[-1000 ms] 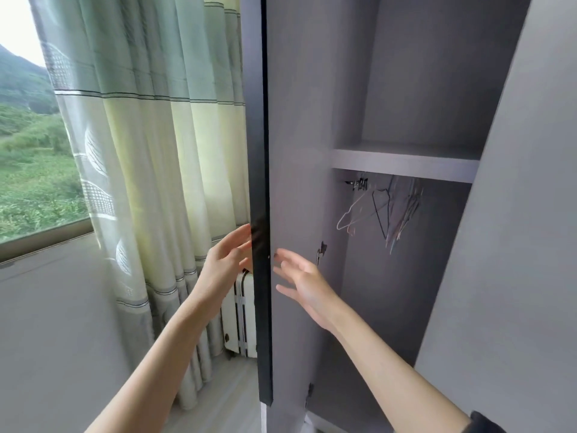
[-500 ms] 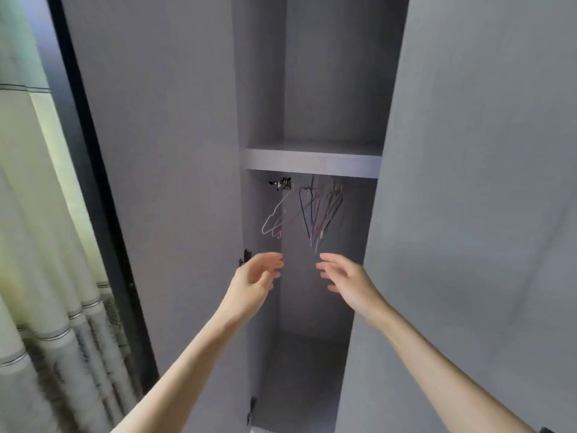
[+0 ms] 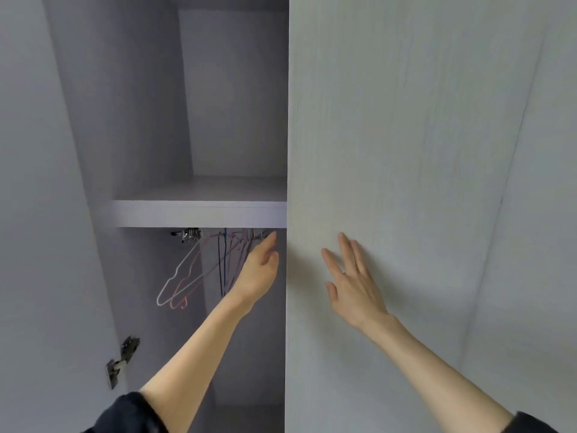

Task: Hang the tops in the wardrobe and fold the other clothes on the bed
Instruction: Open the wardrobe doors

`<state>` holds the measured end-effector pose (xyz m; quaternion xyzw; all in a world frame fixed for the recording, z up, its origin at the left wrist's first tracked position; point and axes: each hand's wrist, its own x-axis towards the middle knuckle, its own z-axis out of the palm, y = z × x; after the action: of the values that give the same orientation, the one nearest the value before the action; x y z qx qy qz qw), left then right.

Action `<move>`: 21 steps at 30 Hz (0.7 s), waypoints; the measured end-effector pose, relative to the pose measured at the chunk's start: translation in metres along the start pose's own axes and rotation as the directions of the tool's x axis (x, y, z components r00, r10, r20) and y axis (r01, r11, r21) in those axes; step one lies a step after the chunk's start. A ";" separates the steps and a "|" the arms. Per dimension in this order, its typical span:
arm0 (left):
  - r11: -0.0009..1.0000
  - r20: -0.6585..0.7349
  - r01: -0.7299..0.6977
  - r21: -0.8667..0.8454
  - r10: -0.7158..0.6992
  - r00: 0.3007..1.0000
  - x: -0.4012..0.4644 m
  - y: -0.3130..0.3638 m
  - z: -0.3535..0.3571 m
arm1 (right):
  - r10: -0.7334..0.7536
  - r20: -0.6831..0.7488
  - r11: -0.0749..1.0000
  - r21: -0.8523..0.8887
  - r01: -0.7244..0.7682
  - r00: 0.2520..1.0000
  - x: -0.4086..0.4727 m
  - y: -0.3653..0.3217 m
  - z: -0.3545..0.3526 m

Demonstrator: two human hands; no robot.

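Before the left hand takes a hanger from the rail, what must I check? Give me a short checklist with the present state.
1. Left door open: ok.
2. Wire hangers free, no clothes on them: ok.
3. Left hand at the hangers, fingers straight, none gripped: not ok.
4. Right hand flat on the right door, holding nothing: ok.
5. A top ready to hang: cannot tell, none in view.

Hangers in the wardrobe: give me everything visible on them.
The hangers are a bunch of thin wire ones, white, pink and dark, and all look bare. They hang just under the shelf in the open left compartment; their hooks and the rail are hard to make out. Some splay left at a tilt, others hang straight. The left hand reaches into them with fingers extended; contact is unclear.
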<state>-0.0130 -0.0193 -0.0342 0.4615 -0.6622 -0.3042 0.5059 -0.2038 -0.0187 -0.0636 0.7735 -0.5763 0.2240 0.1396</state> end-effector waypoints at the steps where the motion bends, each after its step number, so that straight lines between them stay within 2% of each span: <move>1: 0.998 0.033 -0.056 -0.012 0.056 0.998 0.010 0.002 0.003 | -0.015 0.007 1.000 -0.010 0.015 1.000 0.002 0.001 0.004; 4: 0.991 0.091 -0.120 -0.052 0.125 0.988 0.024 0.005 0.006 | -0.041 0.031 0.999 -0.023 0.042 0.999 0.002 0.002 0.011; 8: 0.993 0.159 -0.046 -0.112 0.063 0.985 0.028 0.002 -0.005 | -0.031 0.062 0.999 0.012 0.030 0.998 0.001 0.000 0.005; 11: 0.991 0.163 0.008 -0.132 0.013 0.987 0.021 0.007 -0.013 | 0.005 0.076 0.987 0.161 -0.017 0.997 -0.007 -0.008 -0.006; 16: 0.983 0.223 0.002 -0.182 0.040 0.974 -0.022 0.020 -0.018 | 0.100 0.072 0.864 0.489 -0.122 0.992 -0.043 -0.031 -0.027; 21: 0.982 0.370 -0.057 -0.181 0.122 0.921 -0.069 0.046 -0.019 | 0.210 0.172 0.710 0.650 -0.271 0.962 -0.099 -0.053 -0.051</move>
<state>-0.0047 0.0626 -0.0156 0.3193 -0.7402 -0.4182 0.4186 -0.1859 0.1028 -0.0679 0.6989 -0.5589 0.3984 -0.2013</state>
